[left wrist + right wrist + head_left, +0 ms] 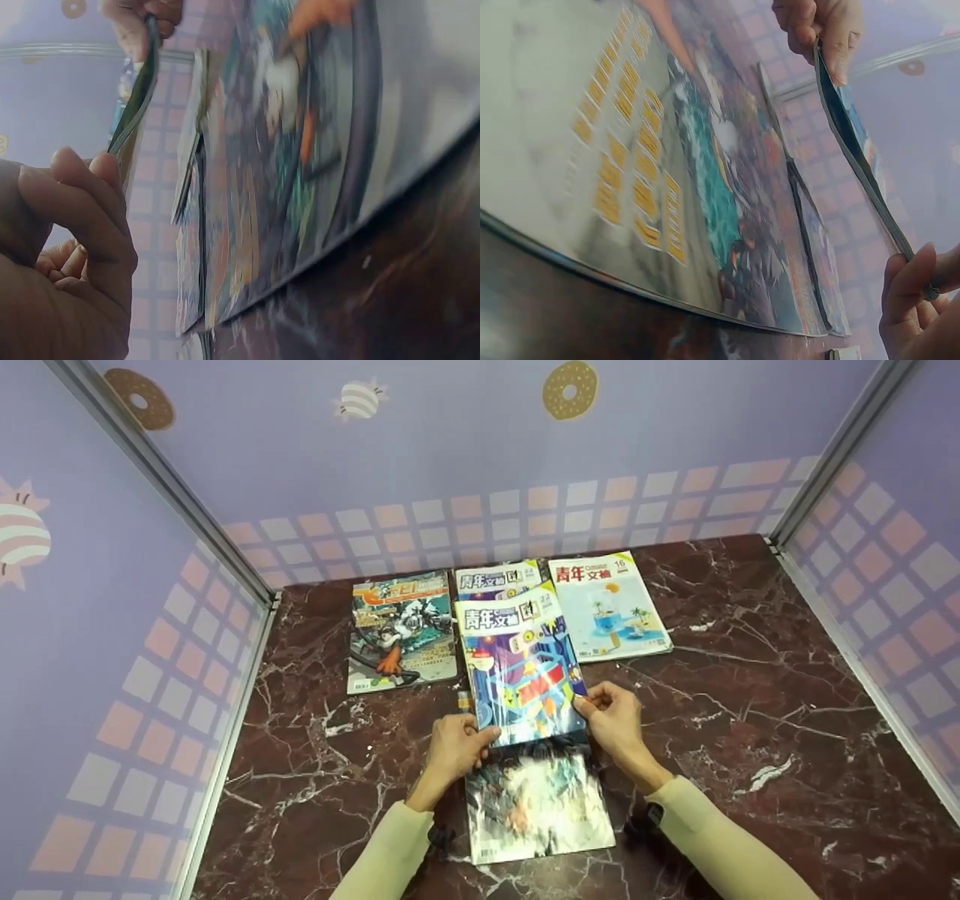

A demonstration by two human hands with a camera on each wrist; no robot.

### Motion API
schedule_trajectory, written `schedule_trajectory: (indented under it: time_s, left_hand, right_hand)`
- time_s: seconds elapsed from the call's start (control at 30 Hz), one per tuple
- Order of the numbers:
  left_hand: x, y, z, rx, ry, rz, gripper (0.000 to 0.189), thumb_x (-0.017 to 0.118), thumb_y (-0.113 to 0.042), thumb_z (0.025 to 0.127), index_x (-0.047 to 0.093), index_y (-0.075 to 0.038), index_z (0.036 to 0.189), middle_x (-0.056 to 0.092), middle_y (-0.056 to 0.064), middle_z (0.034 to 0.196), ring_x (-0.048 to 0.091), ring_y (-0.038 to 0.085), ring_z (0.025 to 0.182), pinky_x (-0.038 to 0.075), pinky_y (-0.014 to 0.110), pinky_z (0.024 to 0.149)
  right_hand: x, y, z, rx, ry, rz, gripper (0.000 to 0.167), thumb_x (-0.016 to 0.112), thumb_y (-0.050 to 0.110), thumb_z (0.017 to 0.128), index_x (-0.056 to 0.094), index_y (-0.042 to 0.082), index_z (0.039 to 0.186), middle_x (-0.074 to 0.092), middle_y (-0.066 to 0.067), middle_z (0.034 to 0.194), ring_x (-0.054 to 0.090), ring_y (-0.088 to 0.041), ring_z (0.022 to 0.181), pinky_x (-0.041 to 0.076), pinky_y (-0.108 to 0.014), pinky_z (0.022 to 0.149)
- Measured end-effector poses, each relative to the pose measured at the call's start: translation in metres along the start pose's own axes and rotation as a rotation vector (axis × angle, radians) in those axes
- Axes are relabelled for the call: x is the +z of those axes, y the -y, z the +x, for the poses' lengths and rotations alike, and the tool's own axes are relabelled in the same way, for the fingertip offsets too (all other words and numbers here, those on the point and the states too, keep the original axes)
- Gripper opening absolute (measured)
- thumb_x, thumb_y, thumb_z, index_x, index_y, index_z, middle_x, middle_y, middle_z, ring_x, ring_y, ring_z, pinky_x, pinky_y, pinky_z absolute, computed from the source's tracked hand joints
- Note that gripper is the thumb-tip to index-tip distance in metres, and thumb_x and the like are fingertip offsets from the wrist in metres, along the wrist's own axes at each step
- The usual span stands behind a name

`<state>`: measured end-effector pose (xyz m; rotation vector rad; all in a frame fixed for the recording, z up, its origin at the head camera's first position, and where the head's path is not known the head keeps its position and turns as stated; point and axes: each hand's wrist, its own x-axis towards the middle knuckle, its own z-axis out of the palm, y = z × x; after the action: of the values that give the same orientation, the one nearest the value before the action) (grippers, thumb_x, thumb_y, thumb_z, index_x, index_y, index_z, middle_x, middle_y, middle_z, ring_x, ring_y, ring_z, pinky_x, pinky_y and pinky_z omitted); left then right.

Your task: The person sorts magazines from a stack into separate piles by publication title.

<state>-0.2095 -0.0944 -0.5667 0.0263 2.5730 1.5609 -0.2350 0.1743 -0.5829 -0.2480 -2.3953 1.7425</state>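
Note:
Both hands hold a magazine point(521, 675) with a bright purple-and-blue illustrated cover. My left hand point(454, 746) pinches its lower left corner, thumb on top. On the lower right edge, my right hand point(615, 716) pinches it the same way. Both wrist views show this magazine edge-on, raised off the surface and slightly bent between the left hand point(82, 225) and the right hand point(922, 300). Beneath and nearer to me lies a glossy magazine point(540, 810), its cover washed out by glare and its upper part hidden. Behind the held one, a similar purple-covered magazine point(491, 579) is partly covered.
A magazine with a dark action-figure cover point(405, 634) lies at the back left. At the back right is a white-covered magazine point(611, 607) with a beach picture. All lie on a dark red marbled tabletop point(750, 720), walled by purple patterned panels point(465, 450).

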Motion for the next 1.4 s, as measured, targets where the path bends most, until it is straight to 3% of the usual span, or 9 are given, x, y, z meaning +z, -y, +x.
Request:
schedule_trajectory:
  time_s: [0.17, 0.33, 0.57, 0.73, 0.77, 0.87, 0.97, 1.0, 1.4]
  left_hand:
    - [-0.006, 0.001, 0.020, 0.024, -0.030, 0.055, 0.045, 0.084, -0.021, 0.097, 0.055, -0.017, 0.063, 0.071, 0.010, 0.056, 0.055, 0.005, 0.037, 0.047, 0.021, 0.040]
    - [-0.011, 0.004, 0.041, 0.029, -0.057, 0.109, 0.046, 0.083, -0.020, 0.097, 0.054, -0.018, 0.061, 0.071, 0.010, 0.056, 0.054, 0.003, 0.036, 0.046, 0.021, 0.041]
    - [-0.014, 0.003, 0.066, -0.001, -0.033, 0.162, 0.049, 0.081, -0.022, 0.100, 0.052, -0.020, 0.060, 0.071, 0.010, 0.058, 0.055, 0.004, 0.039, 0.044, 0.020, 0.042]
    - [-0.016, 0.002, 0.084, 0.009, -0.023, 0.181, 0.056, 0.080, -0.021, 0.100, 0.046, -0.022, 0.056, 0.064, 0.003, 0.052, 0.053, 0.005, 0.038, 0.039, 0.021, 0.042]
    - [-0.015, 0.014, 0.094, 0.028, -0.026, 0.183, 0.057, 0.081, -0.024, 0.100, 0.045, -0.022, 0.055, 0.063, 0.000, 0.050, 0.052, 0.005, 0.038, 0.039, 0.021, 0.042]
    - [-0.015, 0.017, 0.104, 0.024, -0.037, 0.193, 0.059, 0.081, -0.023, 0.100, 0.044, -0.022, 0.054, 0.058, -0.005, 0.047, 0.051, 0.004, 0.037, 0.037, 0.021, 0.041]
    - [-0.015, 0.020, 0.113, 0.012, -0.051, 0.201, 0.061, 0.082, -0.023, 0.099, 0.042, -0.022, 0.053, 0.056, -0.006, 0.046, 0.050, 0.005, 0.037, 0.036, 0.020, 0.040]
    - [-0.016, 0.009, 0.109, -0.015, -0.053, 0.205, 0.061, 0.082, -0.020, 0.099, 0.041, -0.022, 0.053, 0.055, -0.005, 0.046, 0.050, 0.005, 0.038, 0.035, 0.020, 0.040]
    - [-0.018, 0.011, 0.141, -0.101, -0.039, 0.253, 0.062, 0.082, -0.024, 0.100, 0.044, -0.019, 0.051, 0.050, -0.004, 0.043, 0.050, 0.008, 0.037, 0.035, 0.022, 0.040]
  right_hand:
    - [0.011, 0.001, 0.017, -0.032, -0.022, -0.062, 0.014, 0.083, 0.003, 0.091, 0.071, 0.002, 0.085, 0.067, -0.004, 0.073, 0.056, -0.008, 0.065, 0.044, -0.020, 0.061]
    - [0.022, 0.001, 0.032, -0.031, -0.033, -0.080, 0.014, 0.083, 0.004, 0.091, 0.071, 0.001, 0.085, 0.067, -0.004, 0.074, 0.056, -0.009, 0.066, 0.044, -0.022, 0.061]
    - [0.032, 0.002, 0.052, -0.025, -0.035, -0.106, 0.015, 0.081, 0.006, 0.095, 0.070, 0.003, 0.085, 0.065, -0.005, 0.074, 0.056, -0.014, 0.068, 0.044, -0.027, 0.065]
    - [0.038, 0.000, 0.067, -0.010, -0.025, -0.111, 0.015, 0.079, 0.006, 0.096, 0.069, 0.004, 0.086, 0.063, -0.003, 0.075, 0.055, -0.014, 0.068, 0.044, -0.027, 0.066]
    - [0.040, -0.001, 0.070, -0.010, -0.024, -0.116, 0.015, 0.079, 0.007, 0.096, 0.069, 0.004, 0.086, 0.063, -0.003, 0.075, 0.054, -0.014, 0.068, 0.044, -0.028, 0.066]
    - [0.045, -0.002, 0.079, -0.028, -0.014, -0.129, 0.015, 0.079, 0.009, 0.097, 0.069, 0.004, 0.087, 0.063, -0.004, 0.076, 0.054, -0.014, 0.068, 0.045, -0.028, 0.067]
    - [0.050, -0.004, 0.087, -0.044, -0.010, -0.138, 0.014, 0.079, 0.009, 0.097, 0.070, 0.003, 0.088, 0.064, -0.005, 0.076, 0.056, -0.015, 0.068, 0.045, -0.028, 0.067]
    - [0.051, -0.005, 0.090, -0.046, -0.007, -0.140, 0.014, 0.079, 0.009, 0.097, 0.070, 0.003, 0.089, 0.065, -0.006, 0.077, 0.057, -0.016, 0.068, 0.046, -0.028, 0.066]
    - [0.069, -0.016, 0.120, -0.078, -0.035, -0.179, 0.017, 0.078, 0.011, 0.096, 0.069, 0.003, 0.084, 0.063, -0.004, 0.074, 0.057, -0.017, 0.069, 0.045, -0.030, 0.064]
